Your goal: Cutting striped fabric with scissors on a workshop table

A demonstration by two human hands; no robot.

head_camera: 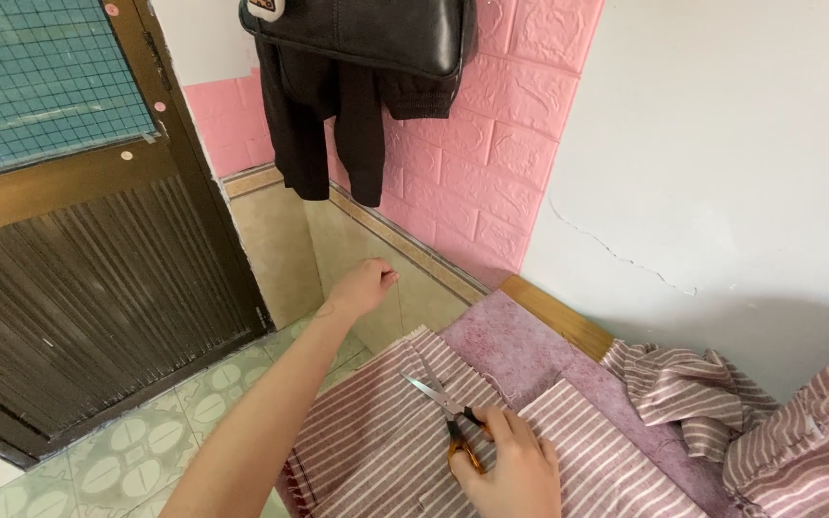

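A pink-and-white striped fabric (376, 436) lay flat over the table's (515, 336) near left corner, its cut edge frayed and uneven. The left hand (365, 286) reached out past the table's left edge, fingers pinched closed on nothing visible. The right hand (510, 470) gripped orange-handled scissors (445, 411), blades resting on the fabric.

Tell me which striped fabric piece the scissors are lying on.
The flat striped piece at the table's near-left edge, under the scissors and right hand; the others are crumpled heaps at right.
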